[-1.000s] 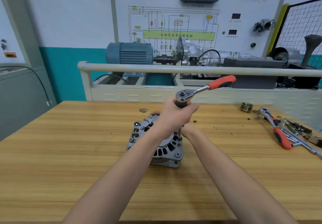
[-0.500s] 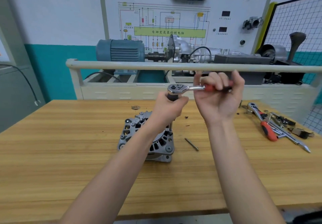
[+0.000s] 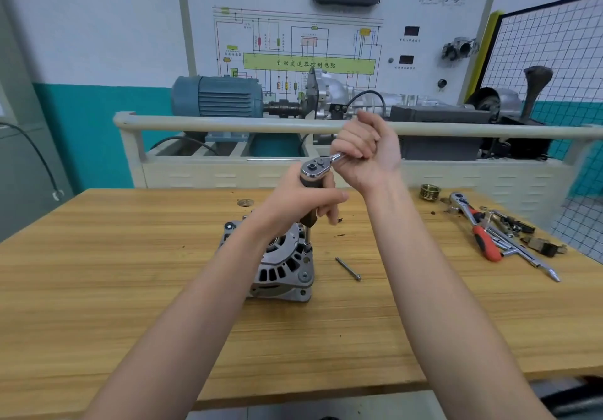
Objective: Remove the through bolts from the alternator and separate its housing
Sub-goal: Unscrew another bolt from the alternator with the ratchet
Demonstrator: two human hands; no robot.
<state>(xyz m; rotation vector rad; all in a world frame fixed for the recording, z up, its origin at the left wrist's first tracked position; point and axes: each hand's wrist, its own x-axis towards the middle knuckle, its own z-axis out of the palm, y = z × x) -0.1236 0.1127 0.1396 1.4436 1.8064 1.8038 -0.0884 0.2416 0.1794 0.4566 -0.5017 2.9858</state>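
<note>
A silver alternator (image 3: pixel 283 266) stands on the wooden workbench (image 3: pixel 130 289), partly hidden by my left forearm. A ratchet wrench (image 3: pixel 316 169) stands over its right edge, its socket extension (image 3: pixel 307 228) running down to a through bolt. My left hand (image 3: pixel 301 202) grips the extension just under the ratchet head. My right hand (image 3: pixel 367 155) is wrapped round the ratchet's handle, which it hides. One removed through bolt (image 3: pixel 347 268) lies loose on the bench to the right of the alternator.
At the bench's right end lie a second red-handled ratchet (image 3: pixel 474 225), several metal tools (image 3: pixel 522 250) and a brass pulley nut (image 3: pixel 430 192). Behind the bench runs a cream rail (image 3: pixel 228 124) with a blue motor (image 3: pixel 218 96) and gearbox rig.
My right hand rose from beside the alternator, took the ratchet's red handle and swung it towards the left. The loose bolt came into sight. My left hand stayed on the extension.
</note>
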